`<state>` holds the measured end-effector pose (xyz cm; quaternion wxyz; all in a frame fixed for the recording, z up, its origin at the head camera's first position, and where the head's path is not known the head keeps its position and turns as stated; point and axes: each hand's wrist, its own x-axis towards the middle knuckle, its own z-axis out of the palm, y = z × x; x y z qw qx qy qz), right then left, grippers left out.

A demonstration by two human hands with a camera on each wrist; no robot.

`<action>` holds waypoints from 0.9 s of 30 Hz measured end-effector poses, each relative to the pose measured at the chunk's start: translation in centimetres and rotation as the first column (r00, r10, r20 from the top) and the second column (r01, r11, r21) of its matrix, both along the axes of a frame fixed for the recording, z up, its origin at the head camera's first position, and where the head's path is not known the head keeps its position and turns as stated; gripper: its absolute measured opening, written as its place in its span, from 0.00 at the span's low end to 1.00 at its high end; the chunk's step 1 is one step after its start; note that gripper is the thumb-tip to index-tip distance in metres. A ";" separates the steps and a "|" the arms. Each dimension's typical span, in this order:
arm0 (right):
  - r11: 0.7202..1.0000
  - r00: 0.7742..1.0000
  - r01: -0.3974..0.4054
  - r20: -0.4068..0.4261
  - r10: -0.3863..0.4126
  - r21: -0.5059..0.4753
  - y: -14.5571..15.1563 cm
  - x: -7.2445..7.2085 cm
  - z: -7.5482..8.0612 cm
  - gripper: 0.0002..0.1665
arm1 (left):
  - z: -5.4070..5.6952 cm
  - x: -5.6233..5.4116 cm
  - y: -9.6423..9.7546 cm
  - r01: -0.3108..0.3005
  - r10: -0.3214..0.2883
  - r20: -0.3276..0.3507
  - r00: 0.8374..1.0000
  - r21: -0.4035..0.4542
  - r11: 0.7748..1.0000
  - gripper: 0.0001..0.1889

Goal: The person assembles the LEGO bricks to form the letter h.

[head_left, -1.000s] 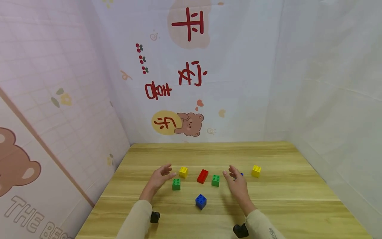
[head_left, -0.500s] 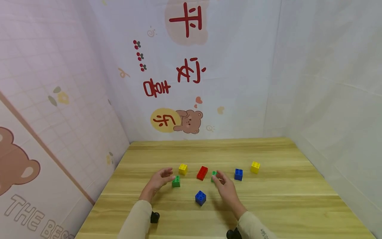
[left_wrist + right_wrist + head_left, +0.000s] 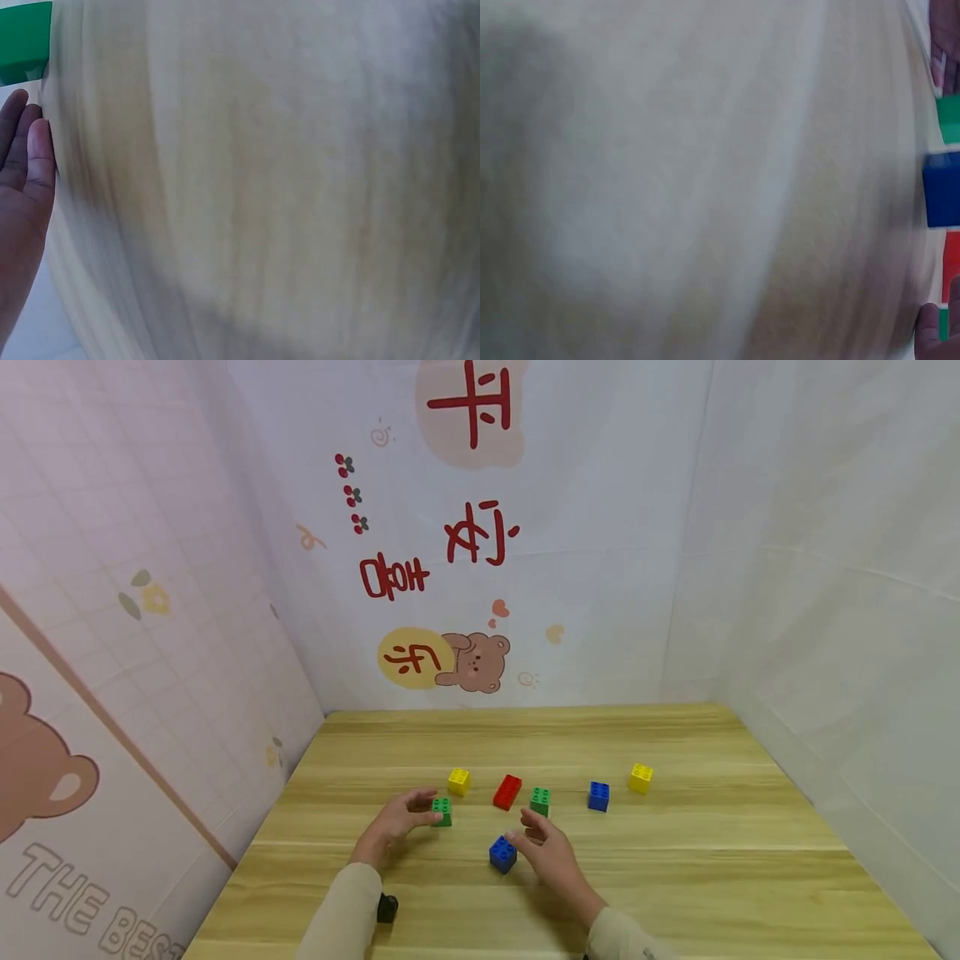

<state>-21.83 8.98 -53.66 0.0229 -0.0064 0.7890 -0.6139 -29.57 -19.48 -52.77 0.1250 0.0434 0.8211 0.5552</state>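
In the head view my left hand (image 3: 397, 823) is beside the left green toy brick (image 3: 442, 812), its thumb overlapping the brick's near side. The left wrist view shows that green brick (image 3: 24, 43) just beyond the fingertips, not gripped. My right hand (image 3: 551, 857) hovers by the near blue brick (image 3: 503, 854), thumb close to its upper right edge; contact cannot be told. Nothing shows between its parted thumb and fingers. The right wrist view catches the blue brick (image 3: 942, 190) and part of the right hand (image 3: 937, 334) at its right edge.
Behind the hands lie a yellow brick (image 3: 459, 782), a longer red brick (image 3: 507, 792) and a second green brick (image 3: 540, 802). Farther right are another blue brick (image 3: 598, 797) and another yellow brick (image 3: 641, 778). Printed cloth walls (image 3: 600, 610) border the wooden table (image 3: 712, 860).
My right hand has moved left and nearer, from beside the far blue brick past the right green brick to the near blue brick. My left hand has edged closer to the left green brick.
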 end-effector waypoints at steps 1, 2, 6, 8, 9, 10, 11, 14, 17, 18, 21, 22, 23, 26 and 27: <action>1.000 1.000 -0.009 0.010 0.009 0.002 -0.1 0.1 -0.1 0.42 | 0.0 -0.1 0.0 0.006 -0.006 -0.007 1.000 -0.004 1.000 0.32; 1.000 1.000 -0.020 0.014 0.020 0.007 -0.2 0.1 -0.2 0.42 | 0.0 -0.1 0.0 0.012 -0.012 -0.014 1.000 -0.006 1.000 0.32; 0.998 0.999 -0.040 0.018 0.039 0.054 -0.5 0.4 -0.8 0.44 | 0.1 -0.3 0.0 0.016 -0.016 -0.017 1.000 0.000 1.000 0.31; 0.996 0.999 -0.043 0.004 0.042 0.079 -0.6 0.5 -1.1 0.44 | 0.0 -0.3 0.0 0.013 -0.013 -0.016 1.000 0.003 1.000 0.30; 0.995 0.999 -0.043 0.001 0.043 0.088 -0.7 0.6 -1.2 0.44 | 0.0 -0.3 0.0 0.013 -0.013 -0.015 1.000 0.004 1.000 0.30; 0.995 0.999 -0.045 -0.001 0.045 0.093 -0.7 0.7 -1.3 0.44 | -0.1 -0.2 -0.1 0.011 -0.011 -0.013 1.000 0.001 1.000 0.30; 0.994 0.999 -0.047 -0.003 0.047 0.099 -0.8 0.8 -1.5 0.44 | -0.1 -0.2 -0.1 0.008 -0.008 -0.013 1.000 -0.005 1.000 0.30; 0.992 0.999 -0.050 -0.009 0.051 0.116 -0.9 1.0 -1.7 0.43 | -0.1 -0.1 -0.1 0.010 -0.011 -0.021 1.000 -0.027 1.000 0.29; 0.990 0.999 -0.045 -0.006 0.046 0.135 -0.9 1.0 -1.8 0.41 | 0.0 -0.1 -0.2 0.020 -0.022 -0.039 0.999 -0.041 0.999 0.30; 0.989 0.999 -0.043 -0.015 0.045 0.141 -0.9 0.9 -1.7 0.41 | 0.0 -0.1 -0.2 0.023 -0.025 -0.044 0.999 -0.039 0.999 0.30; 0.988 0.999 -0.039 -0.018 0.042 0.148 -0.7 0.8 -1.7 0.39 | -0.1 0.0 -0.2 0.028 -0.030 -0.055 0.998 -0.031 0.999 0.30; 0.988 0.999 -0.041 -0.019 0.045 0.150 -0.6 0.8 -1.7 0.38 | -0.1 0.0 -0.2 0.025 -0.026 -0.052 0.998 -0.025 0.999 0.30; 0.988 0.999 -0.043 -0.022 0.047 0.150 -0.6 0.7 -1.7 0.38 | -0.3 0.1 -0.2 0.023 -0.025 -0.052 0.998 -0.024 0.999 0.30; 0.986 0.998 -0.053 -0.031 0.058 0.156 -0.3 0.6 -1.7 0.37 | -0.5 0.1 -0.2 0.018 -0.020 -0.052 0.998 -0.025 1.000 0.29; 0.986 0.997 -0.057 -0.035 0.063 0.159 -0.2 0.5 -1.7 0.36 | -0.5 0.1 -0.2 0.016 -0.018 -0.050 0.999 -0.025 1.000 0.29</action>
